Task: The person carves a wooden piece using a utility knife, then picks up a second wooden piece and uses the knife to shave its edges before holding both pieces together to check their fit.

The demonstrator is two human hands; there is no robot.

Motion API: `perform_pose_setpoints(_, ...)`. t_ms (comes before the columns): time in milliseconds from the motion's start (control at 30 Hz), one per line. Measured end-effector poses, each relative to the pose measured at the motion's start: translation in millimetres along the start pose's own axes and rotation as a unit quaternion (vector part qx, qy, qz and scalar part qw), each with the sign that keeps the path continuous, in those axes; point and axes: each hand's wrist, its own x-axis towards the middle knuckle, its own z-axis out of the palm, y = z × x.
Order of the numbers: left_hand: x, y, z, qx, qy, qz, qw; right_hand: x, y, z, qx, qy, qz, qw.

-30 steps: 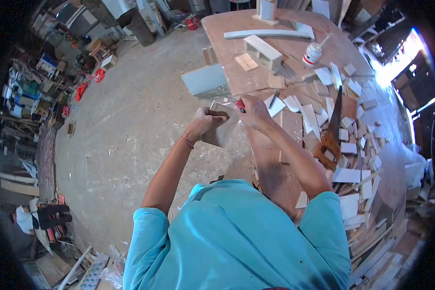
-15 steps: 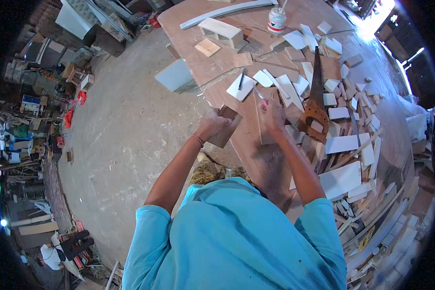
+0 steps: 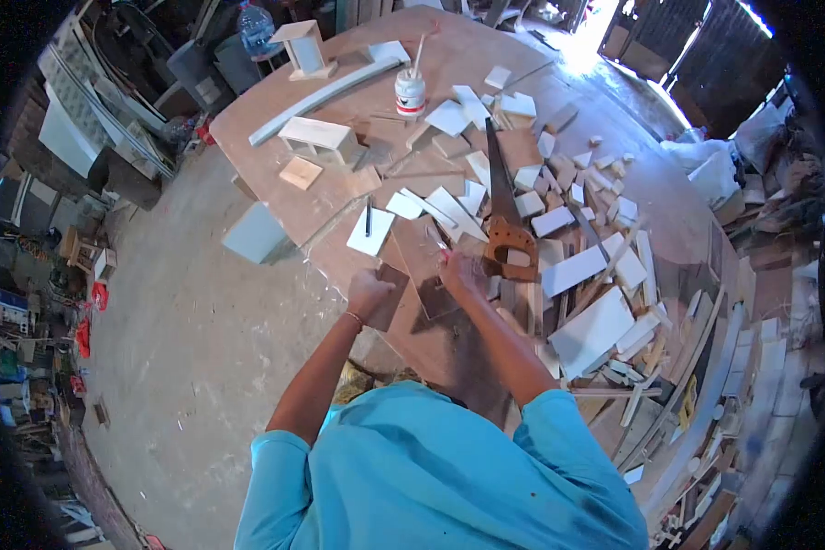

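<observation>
My left hand (image 3: 368, 293) is closed around a small brown board (image 3: 391, 301), held at the table's near left edge. In my right hand (image 3: 464, 274) is a slim tool with a red handle and a pale tip (image 3: 436, 236), pointing away from me; its exact kind is hard to make out. Beneath that hand lies a larger brown panel (image 3: 418, 261). Just right of it rests a handsaw (image 3: 498, 179) with a worn wooden handle, its blade pointing away. A black pen (image 3: 368, 218) lies on a white piece (image 3: 379, 238) beyond my left hand.
Many white and brown offcuts (image 3: 587, 270) cover the table's right side. Further back are a white jar (image 3: 411, 94) with a stick in it, a small wooden box frame (image 3: 318, 137) and a curved strip (image 3: 330, 99). A pale panel (image 3: 255, 233) stands beside the left edge.
The view has tilted up and swung right, bringing the table's far end into sight. Both hands keep their holds, and the left hand's board now sits closer to the panel.
</observation>
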Motion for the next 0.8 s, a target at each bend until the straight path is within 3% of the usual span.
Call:
perform_pose_setpoints(67, 0.9, -5.3, 10.1, -0.051, 0.003, -0.013, 0.999, 4.4, 6.8, 14.1, 0.015, -0.001, -0.023, 1.0)
perform_pose_setpoints(167, -2.3, -3.0, 14.4, -0.026, -0.013, -0.021, 0.999, 12.7, 19.5, 36.7, 0.035, -0.026, 0.027, 0.999)
perform_pose_setpoints(233, -2.1, -4.8, 17.8, -0.021, -0.002, -0.025, 0.999, 28.8, 46.2, 85.7, 0.078, 0.109, -0.036, 0.99)
perform_pose_setpoints(267, -0.9, -6.0, 19.3, -0.023, 0.001, -0.029, 0.999, 29.3, 45.5, 85.7, 0.078, 0.106, -0.041, 0.99)
perform_pose_setpoints(433, -6.1, 0.9, 10.3, 0.023, 0.0, -0.023, 0.999, 25.2, 28.8, 58.3, 0.182, -0.048, 0.048, 0.981)
perform_pose_setpoints(633, -12.4, -14.6, 16.1, -0.007, 0.027, -0.062, 0.998, 19.2, 11.4, 25.9, 0.269, -0.217, 0.176, 0.922)
perform_pose_setpoints(733, -18.5, -17.9, 13.3, -0.014, 0.031, -0.079, 0.996, 16.1, 12.9, 28.0, 0.343, -0.247, 0.154, 0.893)
perform_pose_setpoints(800, -22.0, -22.8, 12.4, -0.021, 0.033, -0.086, 0.995, 16.6, 9.2, 31.0, 0.314, -0.273, 0.164, 0.894)
